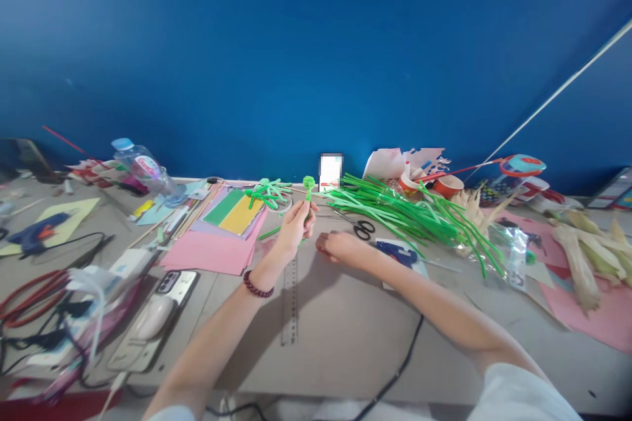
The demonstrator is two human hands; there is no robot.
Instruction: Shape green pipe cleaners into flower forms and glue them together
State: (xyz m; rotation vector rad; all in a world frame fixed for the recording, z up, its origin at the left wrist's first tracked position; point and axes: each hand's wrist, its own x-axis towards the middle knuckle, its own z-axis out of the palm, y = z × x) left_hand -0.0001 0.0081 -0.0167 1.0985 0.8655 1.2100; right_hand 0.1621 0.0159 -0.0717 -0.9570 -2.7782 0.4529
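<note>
My left hand pinches a green pipe-cleaner stem upright, its top curled into a small bloom-like knot. Just to the right and lower, my right hand is closed with its fingers curled down close to the table; whatever they hold, if anything, is hidden. Black-handled scissors lie past the right hand, and a blue glue gun rests beside my right forearm. Below my left hand a clear ruler lies flat. A large bundle of green pipe cleaners spreads behind the right hand.
Coloured sheets and bent green pieces lie to the left. A phone leans on the blue wall. Further left are a plastic bottle and a mouse on another phone. Corn husks lie far right; a black cable crosses the front.
</note>
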